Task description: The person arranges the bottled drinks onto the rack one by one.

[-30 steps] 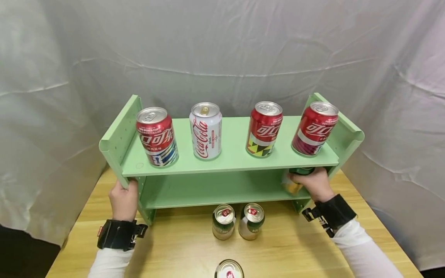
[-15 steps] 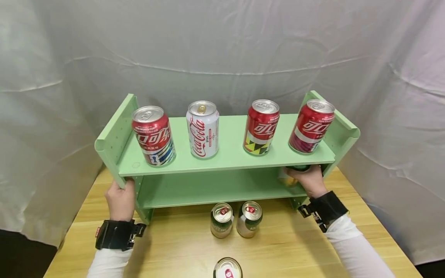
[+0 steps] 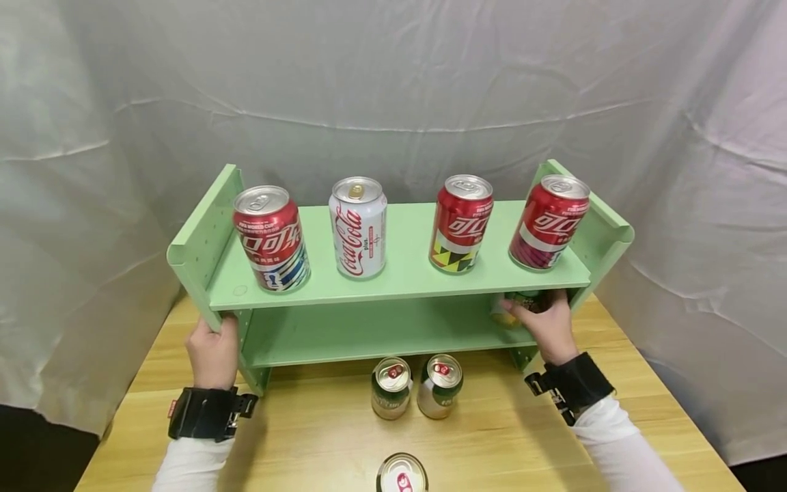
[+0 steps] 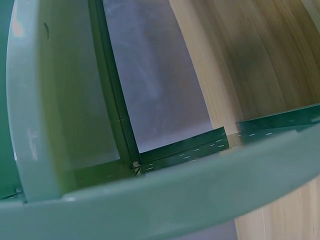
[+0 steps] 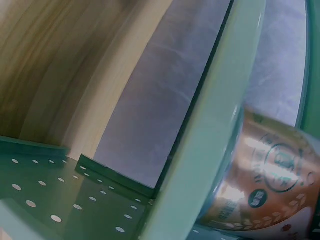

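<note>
A pale green two-tier shelf rack (image 3: pixel 393 290) stands across the table. My left hand (image 3: pixel 213 350) grips its left upright just under the upper board, with the fingers hidden behind the panel. At the right end, my right hand (image 3: pixel 551 328) reaches under the upper board and holds a green and gold drink can (image 3: pixel 504 311) on the lower board. Its thumb crosses the can's front, while the other fingers are mostly hidden. In the right wrist view the gold can (image 5: pixel 272 175) shows above the board's edge. The left wrist view shows the rack's green frame (image 4: pixel 165 200) and no fingers.
On the upper board stand a red can (image 3: pixel 272 239), a white can (image 3: pixel 358 229), another red can (image 3: pixel 461 225) and a further red can (image 3: pixel 549 222). Green and gold cans (image 3: pixel 391 388) stand on the wooden table (image 3: pixel 320 437) in front. Grey cloth (image 3: pixel 393 89) hangs behind.
The whole scene has shifted slightly left and up in the view. My right hand has shifted a little around the can, showing more of its green upper part. The left hand keeps its place.
</note>
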Demonstrator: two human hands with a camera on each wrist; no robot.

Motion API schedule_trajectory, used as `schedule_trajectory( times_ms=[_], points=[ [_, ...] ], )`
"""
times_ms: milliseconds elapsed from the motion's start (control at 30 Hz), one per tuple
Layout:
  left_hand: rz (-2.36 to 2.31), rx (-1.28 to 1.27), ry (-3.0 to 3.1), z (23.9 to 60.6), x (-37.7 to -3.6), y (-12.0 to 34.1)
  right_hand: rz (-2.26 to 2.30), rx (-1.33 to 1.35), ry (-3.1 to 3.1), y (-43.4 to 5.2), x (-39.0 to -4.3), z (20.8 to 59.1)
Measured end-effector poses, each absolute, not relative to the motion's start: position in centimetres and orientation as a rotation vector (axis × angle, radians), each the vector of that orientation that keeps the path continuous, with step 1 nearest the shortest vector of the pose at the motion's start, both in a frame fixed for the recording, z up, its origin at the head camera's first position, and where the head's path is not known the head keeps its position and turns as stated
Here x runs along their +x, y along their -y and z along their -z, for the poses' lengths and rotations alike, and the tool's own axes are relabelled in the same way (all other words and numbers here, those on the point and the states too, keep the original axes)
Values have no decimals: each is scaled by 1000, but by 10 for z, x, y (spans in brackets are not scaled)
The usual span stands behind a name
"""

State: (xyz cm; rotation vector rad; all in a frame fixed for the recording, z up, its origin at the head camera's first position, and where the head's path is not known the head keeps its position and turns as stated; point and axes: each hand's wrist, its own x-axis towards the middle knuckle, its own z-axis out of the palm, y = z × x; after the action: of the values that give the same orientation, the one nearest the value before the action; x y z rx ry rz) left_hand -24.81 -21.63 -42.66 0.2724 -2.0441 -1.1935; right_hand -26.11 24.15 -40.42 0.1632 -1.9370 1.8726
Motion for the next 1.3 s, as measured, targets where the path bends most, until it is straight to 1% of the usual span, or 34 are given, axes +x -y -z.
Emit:
schedule_trajectory(
  times_ms=[133,400,800,1000,1300],
  points=[
    [1194,276,2048,427,-248,216,-1851,185,1914,-238,-255,405],
    [1189,292,2044,429,-249,217,-1786,3,2002,-229,-230,403],
    [1197,305,2055,426,-248,215,-1721,118,2044,-228,-206,407],
    [1197,309,2056,425,-248,217,-1615,106,2044,-224,-199,415],
    [1210,318,2083,426,-248,217,-1571,73,2056,-223,-189,430]
  ],
)
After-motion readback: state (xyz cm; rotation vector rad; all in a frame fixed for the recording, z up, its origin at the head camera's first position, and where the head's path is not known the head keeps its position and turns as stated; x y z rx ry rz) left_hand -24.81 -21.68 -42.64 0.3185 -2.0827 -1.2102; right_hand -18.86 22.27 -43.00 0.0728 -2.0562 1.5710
